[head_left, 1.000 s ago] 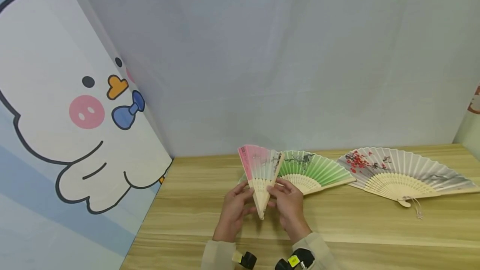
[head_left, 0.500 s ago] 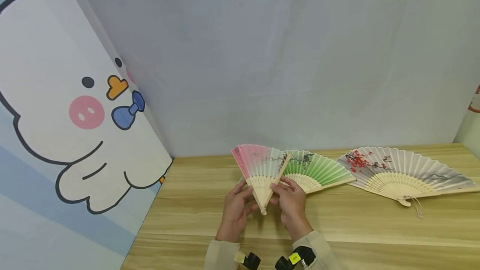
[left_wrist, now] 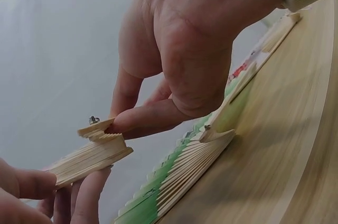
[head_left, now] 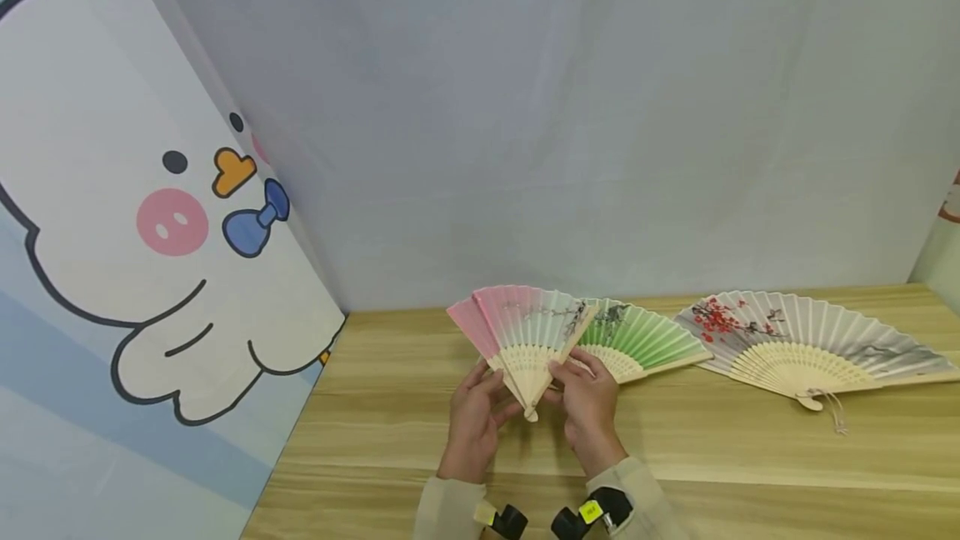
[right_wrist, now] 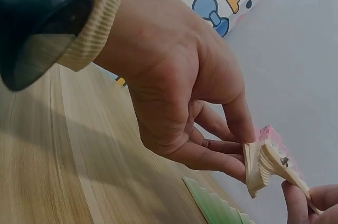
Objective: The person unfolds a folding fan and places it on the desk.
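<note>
In the head view a pink-to-pale-green folding fan [head_left: 525,327] is partly spread, its pivot end toward me. My left hand [head_left: 472,427] pinches its left guard stick between thumb and fingers. On the other side my right hand [head_left: 590,411] pinches the right edge. The left wrist view shows the stacked wooden ribs [left_wrist: 87,163] and the right hand [left_wrist: 185,49] across from the camera. In the right wrist view the left hand [right_wrist: 174,76] holds the fan edge [right_wrist: 252,168]. Partly behind the held fan, a green folding fan [head_left: 648,340] lies spread on the table.
A grey-white folding fan [head_left: 802,348] with red blossoms lies spread at the right, its tassel [head_left: 836,415] hanging off the pivot. The wooden table [head_left: 390,407] ends at a grey cloth backdrop [head_left: 525,148]. A cartoon-printed cloth [head_left: 112,273] borders the left.
The pink fan has spread wider, its left side fanning out leftward and its right edge rightward. Both hands have shifted slightly right, and the pivot end has moved a little away from me.
</note>
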Demonstrator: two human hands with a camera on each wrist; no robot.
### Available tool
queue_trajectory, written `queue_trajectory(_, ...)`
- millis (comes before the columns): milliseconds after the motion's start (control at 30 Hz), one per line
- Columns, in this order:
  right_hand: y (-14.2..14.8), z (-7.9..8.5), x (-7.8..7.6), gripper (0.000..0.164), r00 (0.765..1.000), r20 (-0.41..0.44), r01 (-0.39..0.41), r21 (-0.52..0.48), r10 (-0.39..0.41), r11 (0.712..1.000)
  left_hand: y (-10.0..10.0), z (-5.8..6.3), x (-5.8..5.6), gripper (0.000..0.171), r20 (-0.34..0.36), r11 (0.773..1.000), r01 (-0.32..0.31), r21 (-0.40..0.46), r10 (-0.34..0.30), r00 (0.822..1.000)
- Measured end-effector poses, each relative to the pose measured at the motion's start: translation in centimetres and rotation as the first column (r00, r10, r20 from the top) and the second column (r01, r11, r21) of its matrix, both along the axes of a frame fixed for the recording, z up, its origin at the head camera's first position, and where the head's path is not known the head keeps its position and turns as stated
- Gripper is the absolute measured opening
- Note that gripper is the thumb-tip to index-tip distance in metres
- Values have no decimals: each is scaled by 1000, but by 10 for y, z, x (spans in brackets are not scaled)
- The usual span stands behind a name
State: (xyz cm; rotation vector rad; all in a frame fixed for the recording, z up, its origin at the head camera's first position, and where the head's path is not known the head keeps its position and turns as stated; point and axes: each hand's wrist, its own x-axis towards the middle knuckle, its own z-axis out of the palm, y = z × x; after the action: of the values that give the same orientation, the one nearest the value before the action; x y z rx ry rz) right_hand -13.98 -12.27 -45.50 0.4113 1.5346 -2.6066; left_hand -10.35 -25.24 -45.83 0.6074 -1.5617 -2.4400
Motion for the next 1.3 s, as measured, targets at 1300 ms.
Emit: queue_trajectory(1300,-1,6,-2,34,990,24,137,-70,-136,988,19,-3,-5,38,-18,945,-301,128,305,952)
